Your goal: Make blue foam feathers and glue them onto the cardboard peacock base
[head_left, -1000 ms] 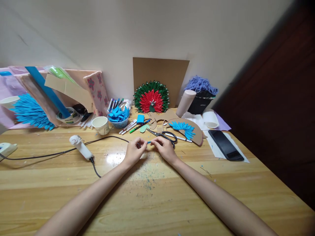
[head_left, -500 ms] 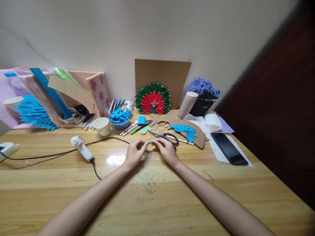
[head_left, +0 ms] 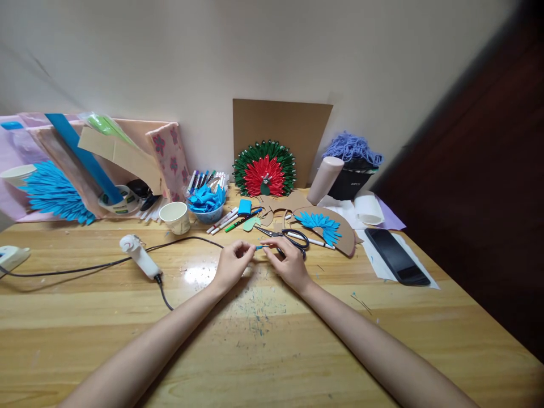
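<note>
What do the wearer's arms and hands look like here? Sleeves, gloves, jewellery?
Both forearms are bare, no sleeves in view. The left hand and right hand wear no gloves; no rings, watch or bracelets show. Nails are too small to judge.

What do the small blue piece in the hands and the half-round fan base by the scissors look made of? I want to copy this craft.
The small blue piece, pinched between both hands, looks like thin matte paper, though it is too small to be sure. The fan base looks like plain brown cardboard, dull and unprinted, with blue folded paper petals on it.
</note>
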Tool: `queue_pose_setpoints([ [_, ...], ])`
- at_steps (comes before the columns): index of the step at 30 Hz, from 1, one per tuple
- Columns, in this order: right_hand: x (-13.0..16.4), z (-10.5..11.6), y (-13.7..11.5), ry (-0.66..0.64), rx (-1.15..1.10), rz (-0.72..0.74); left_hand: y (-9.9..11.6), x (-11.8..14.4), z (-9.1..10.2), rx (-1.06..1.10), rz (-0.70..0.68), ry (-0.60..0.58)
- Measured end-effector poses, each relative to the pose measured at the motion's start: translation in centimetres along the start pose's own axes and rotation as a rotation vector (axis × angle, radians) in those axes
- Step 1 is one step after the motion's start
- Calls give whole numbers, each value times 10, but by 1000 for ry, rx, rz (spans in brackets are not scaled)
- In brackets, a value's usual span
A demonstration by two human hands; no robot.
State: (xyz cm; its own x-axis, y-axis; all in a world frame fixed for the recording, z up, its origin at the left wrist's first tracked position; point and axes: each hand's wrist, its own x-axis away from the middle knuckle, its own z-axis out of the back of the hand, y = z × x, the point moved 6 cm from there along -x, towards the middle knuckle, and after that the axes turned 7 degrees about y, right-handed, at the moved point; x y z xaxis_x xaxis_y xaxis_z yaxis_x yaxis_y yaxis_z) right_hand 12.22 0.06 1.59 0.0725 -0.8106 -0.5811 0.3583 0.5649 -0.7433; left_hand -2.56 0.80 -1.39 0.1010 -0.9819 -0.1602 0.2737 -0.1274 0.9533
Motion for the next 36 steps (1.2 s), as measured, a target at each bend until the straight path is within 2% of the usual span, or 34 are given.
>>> queue_pose_setpoints([
  [2, 1, -3, -5, -53, 32, 55, 2, 1, -1, 6, -9, -26],
  [5, 3, -6, -4, -87, 44, 58, 4, 2, -3, 19, -7, -64],
  [13, 2, -3, 1, -41, 56, 15, 2, 3, -7, 88, 16, -135],
  [19, 1, -2, 1, -29, 49, 6, 0, 3, -6, 31, -36, -104],
  [26, 2, -3, 2, -35, 61, 1, 7, 4, -1, -78, -113, -47],
  [31, 2, -5, 3, -54, 59, -2, 15, 6, 0, -128, -181, -50],
  [36, 1, -4, 3, -54, 72, -3, 16, 6, 0, -123, -179, -38],
])
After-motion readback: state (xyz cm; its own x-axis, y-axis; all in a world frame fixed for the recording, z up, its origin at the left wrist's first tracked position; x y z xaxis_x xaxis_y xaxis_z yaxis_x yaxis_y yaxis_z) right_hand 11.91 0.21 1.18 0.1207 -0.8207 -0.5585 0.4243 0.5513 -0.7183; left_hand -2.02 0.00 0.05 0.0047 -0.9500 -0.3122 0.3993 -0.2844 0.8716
